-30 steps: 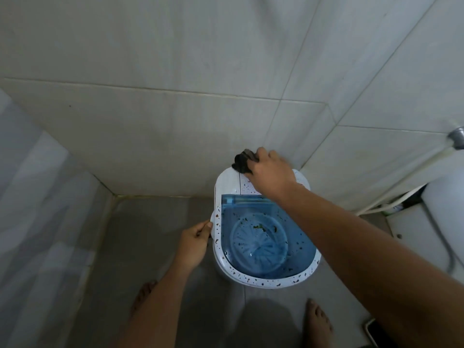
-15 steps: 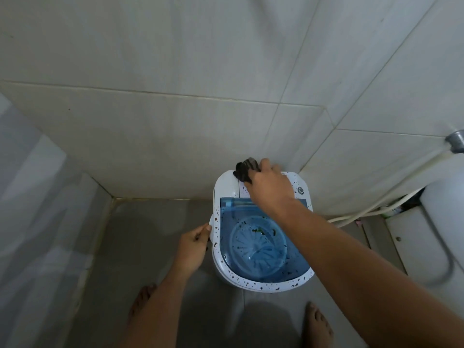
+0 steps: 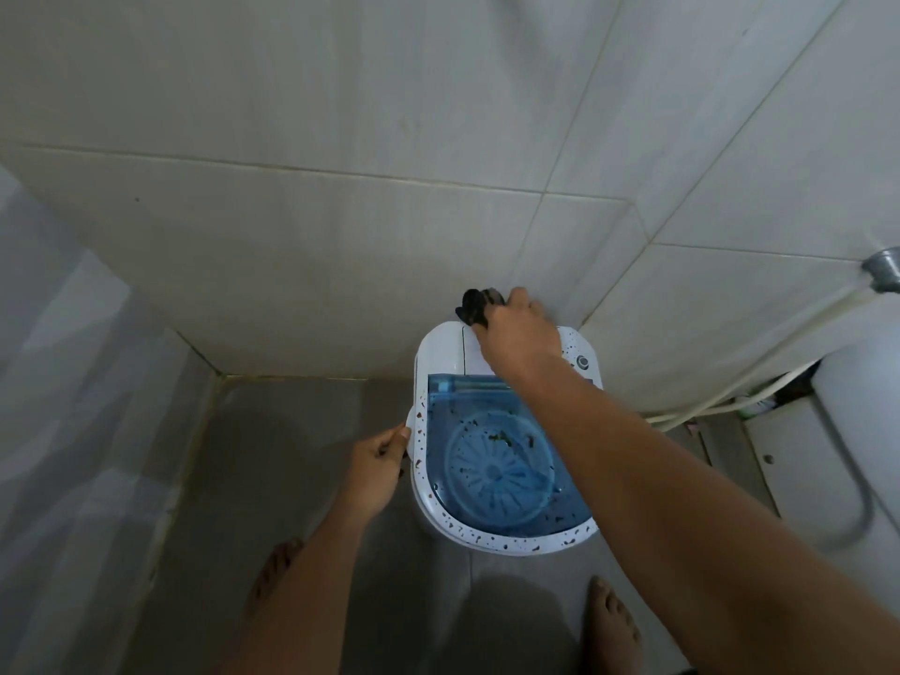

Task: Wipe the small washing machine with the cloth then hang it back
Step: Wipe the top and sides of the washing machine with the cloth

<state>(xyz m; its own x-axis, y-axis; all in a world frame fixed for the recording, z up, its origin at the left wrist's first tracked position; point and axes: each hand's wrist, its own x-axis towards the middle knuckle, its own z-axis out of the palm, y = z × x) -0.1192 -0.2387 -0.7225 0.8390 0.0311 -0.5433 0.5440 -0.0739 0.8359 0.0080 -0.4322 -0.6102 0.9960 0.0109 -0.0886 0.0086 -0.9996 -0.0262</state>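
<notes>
**Head view: cloth at the rear edge of the washer top**

Head camera looks down on the small washing machine point(image 3: 501, 450) standing on the floor in a tiled corner. Right hand point(image 3: 518, 333) is closed around the dark cloth point(image 3: 475, 304), bunched and pressed at the rear edge of the white top panel, close against the wall. Left hand point(image 3: 377, 462) is curled on the machine's left rim, apparently steadying it.

Change over the last second: the cloth has crept slightly toward the wall and rear-left corner; the left hand has not shifted. The control knob point(image 3: 583, 362) now shows clear of the wrist.

Judgement: wiping is under way on the back panel only. Dark specks remain on the front and side rim and on the blue lid point(image 3: 492, 460), so most of the wipe, and the hanging back, is still to do.
</notes>
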